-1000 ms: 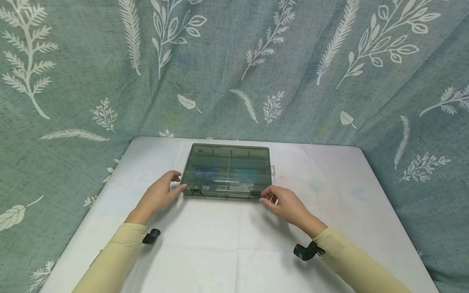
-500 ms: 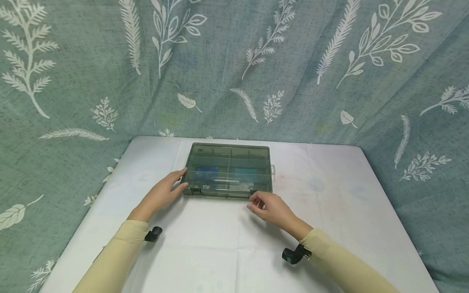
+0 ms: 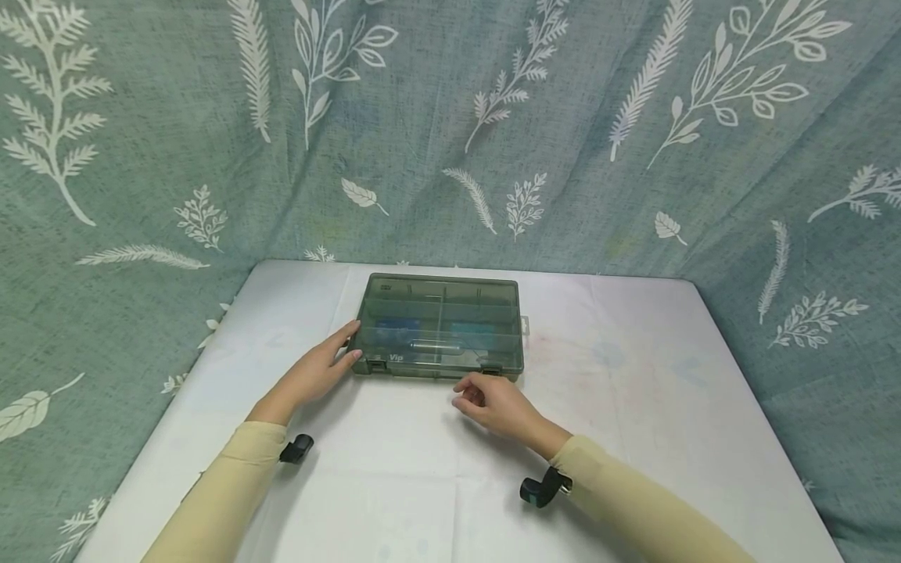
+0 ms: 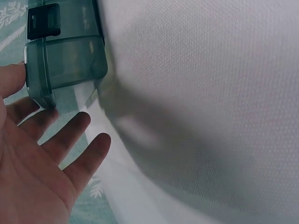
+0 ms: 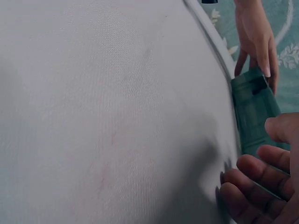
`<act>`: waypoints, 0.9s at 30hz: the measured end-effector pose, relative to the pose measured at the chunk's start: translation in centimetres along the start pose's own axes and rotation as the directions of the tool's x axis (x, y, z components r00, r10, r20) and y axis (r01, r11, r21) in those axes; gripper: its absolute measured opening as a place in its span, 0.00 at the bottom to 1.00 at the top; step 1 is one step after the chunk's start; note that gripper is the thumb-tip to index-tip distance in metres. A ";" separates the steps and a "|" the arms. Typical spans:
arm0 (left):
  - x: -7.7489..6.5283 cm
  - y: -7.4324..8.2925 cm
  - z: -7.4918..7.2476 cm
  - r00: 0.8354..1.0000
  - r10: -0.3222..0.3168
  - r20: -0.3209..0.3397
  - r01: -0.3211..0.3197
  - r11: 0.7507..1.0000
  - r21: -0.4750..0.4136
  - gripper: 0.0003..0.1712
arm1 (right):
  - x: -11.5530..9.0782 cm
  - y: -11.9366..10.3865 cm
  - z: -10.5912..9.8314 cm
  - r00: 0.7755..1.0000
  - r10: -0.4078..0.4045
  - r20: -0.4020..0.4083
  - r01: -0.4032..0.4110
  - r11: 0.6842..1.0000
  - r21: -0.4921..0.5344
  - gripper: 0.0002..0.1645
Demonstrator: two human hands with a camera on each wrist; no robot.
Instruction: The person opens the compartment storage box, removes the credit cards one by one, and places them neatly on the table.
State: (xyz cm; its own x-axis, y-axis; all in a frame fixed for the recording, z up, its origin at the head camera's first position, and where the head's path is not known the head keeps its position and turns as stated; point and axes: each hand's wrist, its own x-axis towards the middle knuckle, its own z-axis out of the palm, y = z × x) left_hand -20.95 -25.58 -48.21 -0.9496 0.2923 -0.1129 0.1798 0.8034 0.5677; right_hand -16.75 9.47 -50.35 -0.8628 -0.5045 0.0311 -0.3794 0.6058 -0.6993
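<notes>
A translucent dark green organizer box [image 3: 479, 297] lies flat with its lid down. Its lid bears the letters "Vip", and a dark latch [image 3: 378, 366] sits near the left front corner. My left hand [image 3: 313, 374] rests against the box's left front corner; in the left wrist view its thumb [image 4: 13, 79] touches the lid edge and the other fingers spread along the side. My right hand [image 3: 498, 403] hovers just in front of the box's front edge, right of middle, its fingers loosely bent and holding nothing. Blurry blue items and a slim clear piece show through the lid.
The box stands toward the back of a white-covered table [image 3: 394, 500]. Green leaf-patterned cloth [image 3: 422, 117] hangs behind and at both sides. A small black device [image 3: 545, 486] is worn at the right wrist, another [image 3: 297, 449] at the left.
My right hand has moved left along the box's front edge, away from the right corner. My left fingers have shifted slightly up the box's left side. The box has stayed put.
</notes>
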 end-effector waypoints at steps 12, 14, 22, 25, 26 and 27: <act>-0.1 0.1 -0.1 1.000 0.000 0.022 0.000 1.000 0.020 0.40 | 2.1 -1.1 2.0 0.999 0.015 0.043 -0.019 0.996 0.086 0.14; -0.1 0.1 0.0 1.000 0.003 0.019 -0.004 1.000 0.024 0.40 | 2.4 -1.3 2.4 0.999 0.017 0.040 -0.020 0.995 0.098 0.14; -0.2 0.0 0.3 1.000 0.003 0.012 -0.003 0.999 0.033 0.41 | 3.5 -2.1 3.7 0.998 0.014 0.057 -0.022 0.989 0.148 0.15; -0.2 0.0 0.3 1.000 -0.005 0.008 0.005 0.999 0.039 0.40 | 3.8 -2.5 4.1 0.997 0.015 0.073 -0.027 0.985 0.168 0.16; -0.2 0.0 0.3 1.000 -0.008 0.005 0.008 0.999 0.039 0.40 | 3.9 -2.6 4.3 0.997 0.016 0.076 -0.029 0.984 0.176 0.17; -0.2 0.0 0.3 1.000 -0.014 0.005 0.014 0.999 0.038 0.40 | 4.0 -2.8 4.4 0.997 0.019 0.079 -0.033 0.982 0.186 0.17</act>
State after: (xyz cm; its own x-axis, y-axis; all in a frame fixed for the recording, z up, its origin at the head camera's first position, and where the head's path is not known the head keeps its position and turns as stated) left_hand -20.68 -25.46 -48.42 -0.9508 0.2835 -0.1248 0.1762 0.8263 0.5349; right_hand -17.68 3.06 -51.40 -0.8409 -0.5398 -0.0383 -0.2817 0.4970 -0.8207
